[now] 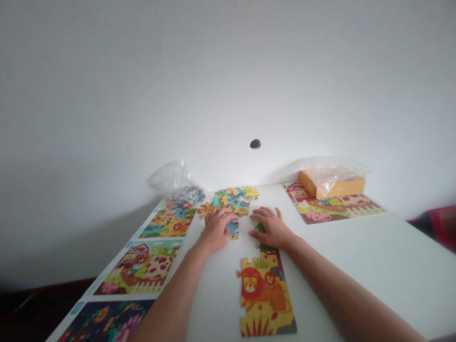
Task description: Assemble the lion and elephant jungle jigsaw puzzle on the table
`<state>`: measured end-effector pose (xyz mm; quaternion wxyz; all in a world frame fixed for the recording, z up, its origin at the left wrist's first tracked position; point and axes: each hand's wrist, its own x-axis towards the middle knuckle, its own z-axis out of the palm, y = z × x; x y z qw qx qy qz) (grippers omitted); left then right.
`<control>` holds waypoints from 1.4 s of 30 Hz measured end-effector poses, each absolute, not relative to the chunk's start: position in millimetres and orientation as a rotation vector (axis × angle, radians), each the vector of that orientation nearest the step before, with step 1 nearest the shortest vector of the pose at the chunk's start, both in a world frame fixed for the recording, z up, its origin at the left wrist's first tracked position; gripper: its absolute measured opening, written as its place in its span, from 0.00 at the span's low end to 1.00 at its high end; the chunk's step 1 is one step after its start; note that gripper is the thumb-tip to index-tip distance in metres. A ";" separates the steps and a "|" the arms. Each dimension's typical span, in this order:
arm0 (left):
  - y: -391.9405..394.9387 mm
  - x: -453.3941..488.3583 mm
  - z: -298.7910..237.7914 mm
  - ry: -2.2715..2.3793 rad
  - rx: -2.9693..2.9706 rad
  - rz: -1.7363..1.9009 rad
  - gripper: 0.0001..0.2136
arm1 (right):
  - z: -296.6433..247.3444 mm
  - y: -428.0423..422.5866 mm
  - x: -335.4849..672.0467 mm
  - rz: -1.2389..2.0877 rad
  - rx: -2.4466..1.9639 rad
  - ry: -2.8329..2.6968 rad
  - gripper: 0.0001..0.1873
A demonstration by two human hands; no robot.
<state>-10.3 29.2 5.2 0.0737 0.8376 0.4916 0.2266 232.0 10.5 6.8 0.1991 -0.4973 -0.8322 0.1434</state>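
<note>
A partly joined jigsaw puzzle (265,297) with two lions on yellow ground lies in front of me. Its right edge strip runs up to a green puzzle piece (261,229) under the fingers of my right hand (273,229). That hand rests low on the table, its fingers spread. My left hand (216,230) is palm down with fingers stretched out, next to a blue puzzle piece (233,230); whether it touches the piece I cannot tell. Just beyond the left fingertips is a heap of loose puzzle pieces (231,198).
Picture sheets line the left edge: a jungle sheet (171,223), a farm sheet (144,267) and a dark sheet (107,320). A clear bag of pieces (183,192) stands behind. At back right, an orange box (342,188) under plastic sits on a farm puzzle (335,209).
</note>
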 end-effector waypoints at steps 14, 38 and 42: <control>25.6 2.9 1.1 1.532 2.473 0.593 0.23 | -9.3 58.9 254.1 0.249 -1.629 -2.017 0.17; 16.0 16.4 13.9 1.668 2.471 0.510 0.25 | -2.7 103.2 231.5 0.264 -1.416 -2.414 0.26; 15.8 16.5 13.6 1.673 2.469 0.520 0.25 | 0.6 101.3 233.0 0.166 -1.437 -2.358 0.23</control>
